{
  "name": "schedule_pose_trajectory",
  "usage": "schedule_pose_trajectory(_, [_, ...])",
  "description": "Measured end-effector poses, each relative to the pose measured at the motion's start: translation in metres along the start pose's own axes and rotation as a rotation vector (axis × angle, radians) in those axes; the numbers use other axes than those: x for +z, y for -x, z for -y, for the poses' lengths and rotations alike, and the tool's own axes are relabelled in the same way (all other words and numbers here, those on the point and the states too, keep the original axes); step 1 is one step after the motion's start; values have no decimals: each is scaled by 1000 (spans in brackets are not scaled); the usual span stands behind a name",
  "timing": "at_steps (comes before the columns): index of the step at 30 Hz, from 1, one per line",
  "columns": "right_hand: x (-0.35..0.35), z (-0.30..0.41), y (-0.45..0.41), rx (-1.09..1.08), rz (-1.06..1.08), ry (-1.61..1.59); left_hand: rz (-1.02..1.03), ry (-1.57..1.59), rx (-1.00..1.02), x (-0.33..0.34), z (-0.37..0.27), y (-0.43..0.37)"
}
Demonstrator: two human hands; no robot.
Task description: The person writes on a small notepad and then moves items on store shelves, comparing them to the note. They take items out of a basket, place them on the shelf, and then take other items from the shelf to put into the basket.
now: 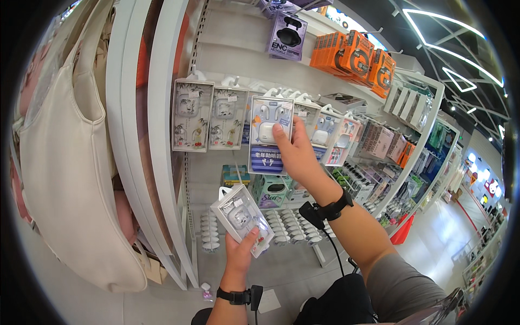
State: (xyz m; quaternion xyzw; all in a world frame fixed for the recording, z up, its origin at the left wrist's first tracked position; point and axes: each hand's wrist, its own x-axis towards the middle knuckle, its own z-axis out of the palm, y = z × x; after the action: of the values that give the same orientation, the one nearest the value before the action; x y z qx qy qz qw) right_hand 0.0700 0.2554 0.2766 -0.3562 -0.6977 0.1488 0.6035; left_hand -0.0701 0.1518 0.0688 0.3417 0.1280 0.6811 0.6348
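My left hand (pixel 241 252) grips the lower end of a boxed earphone case (pixel 239 215) with a bamboo print, tilted, below the display. With my right hand (pixel 298 150) I hold a white and blue earphone box (pixel 266 134) by its right side, thumb on the front; its hang tab is at a display hook, and whether it hangs there I cannot tell. Two bamboo-print boxes, one at the far left (pixel 193 115) and one beside it (pixel 228 118), hang to its left. Another blue and white earphone box (pixel 325 128) hangs to the right of my right hand.
Purple earphone boxes (pixel 287 36) and orange cable boxes (pixel 355 55) hang above. Green boxes (pixel 270 191) and rows of white packs (pixel 209 231) are lower down. A cream bag (pixel 69 170) hangs at left, beside a white shelf upright (pixel 162 122). Paper (pixel 269 301) lies on the floor.
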Motion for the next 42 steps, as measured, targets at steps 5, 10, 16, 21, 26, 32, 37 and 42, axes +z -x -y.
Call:
schedule_pose_trajectory(5, [2,87,23,279,141,586,-35,71,3,-8,-4,0])
schedule_pose_trajectory(10, [-10,50,27,-401,67,929,-92,179,-10,-4,0,-1])
schedule_pose_trajectory(16, [7,42,26,-706,8,1266,-186,246,-2,5,-12,1])
schedule_pose_trajectory(21, [18,40,22,-592,74,1320,-143,274,-1,1,-16,3])
schedule_pose_trajectory(26, [24,37,17,-545,75,1357,-127,253,-4,0,-21,7])
schedule_pose_trajectory(32, [30,37,6,-708,72,1340,-79,195,-18,1,-25,11])
schedule_pose_trajectory(37, [30,47,-4,-671,118,1334,-49,133,-52,-5,-21,13])
schedule_pose_trajectory(42, [27,37,-11,-789,97,1446,-56,143,-37,-4,-23,15])
